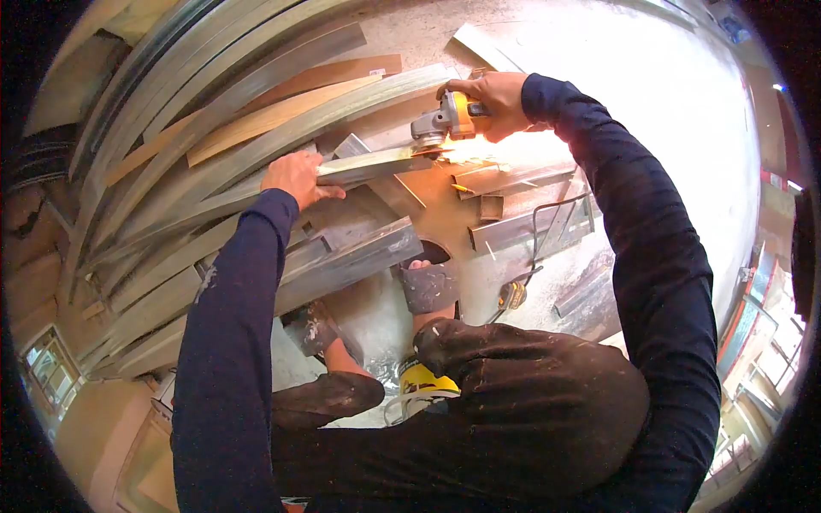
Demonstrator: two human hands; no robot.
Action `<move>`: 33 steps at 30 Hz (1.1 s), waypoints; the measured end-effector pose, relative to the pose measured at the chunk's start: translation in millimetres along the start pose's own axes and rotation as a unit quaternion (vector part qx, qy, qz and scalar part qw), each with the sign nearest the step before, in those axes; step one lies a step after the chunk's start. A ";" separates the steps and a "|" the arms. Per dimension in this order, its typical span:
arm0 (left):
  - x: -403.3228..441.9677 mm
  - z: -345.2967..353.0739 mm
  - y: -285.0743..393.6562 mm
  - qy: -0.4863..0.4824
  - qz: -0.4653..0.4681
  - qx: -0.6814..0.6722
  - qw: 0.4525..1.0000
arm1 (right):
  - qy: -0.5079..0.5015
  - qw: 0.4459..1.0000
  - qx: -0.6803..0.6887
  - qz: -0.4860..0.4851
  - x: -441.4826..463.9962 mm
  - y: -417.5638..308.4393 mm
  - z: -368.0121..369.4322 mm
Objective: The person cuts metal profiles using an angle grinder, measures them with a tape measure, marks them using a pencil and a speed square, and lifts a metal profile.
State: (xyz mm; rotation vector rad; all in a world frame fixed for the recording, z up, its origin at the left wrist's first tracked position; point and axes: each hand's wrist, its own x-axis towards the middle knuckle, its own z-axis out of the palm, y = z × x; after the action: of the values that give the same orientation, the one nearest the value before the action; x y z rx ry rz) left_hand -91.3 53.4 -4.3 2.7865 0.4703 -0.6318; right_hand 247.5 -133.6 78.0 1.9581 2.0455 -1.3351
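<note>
With the middle of the view as the clock's hub, the person's right hand [503, 101] is at one o'clock, curled closed around the body of a yellow-and-grey angle grinder [457, 118]. The left hand [295, 178], at ten o'clock, is closed on a long metal bar [372, 165], its thumb below and its fingers over the top. The bar's free end points toward three o'clock and lies just short of twelve on the dial, where the grinder's disc [432, 151] meets it; how deep the disc sits cannot be told. Bright sparks [487, 156] spread from that contact toward three o'clock. Long metal lengths and boards fan out between nine and eleven o'clock, among them a pale wooden strip [274, 124]. Short metal offcuts [517, 184] lie at two o'clock on the floor, and a small black-and-yellow item [513, 296] rests near four o'clock, too small to identify. At six o'clock, a yellow container [425, 379] shows beside the person's dark trousers [530, 402], which are spotted with pale marks.
</note>
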 end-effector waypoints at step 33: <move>-3.4 -7.3 5.2 -0.002 -0.008 -0.005 1.000 | 0.024 1.000 -0.006 -0.017 -3.5 -7.3 -0.6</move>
State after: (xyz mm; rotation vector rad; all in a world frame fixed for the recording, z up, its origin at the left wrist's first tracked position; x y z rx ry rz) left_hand -89.6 50.0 4.5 2.7747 0.4939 -0.6369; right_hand 242.5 -135.1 84.2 1.9784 2.1133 -1.2895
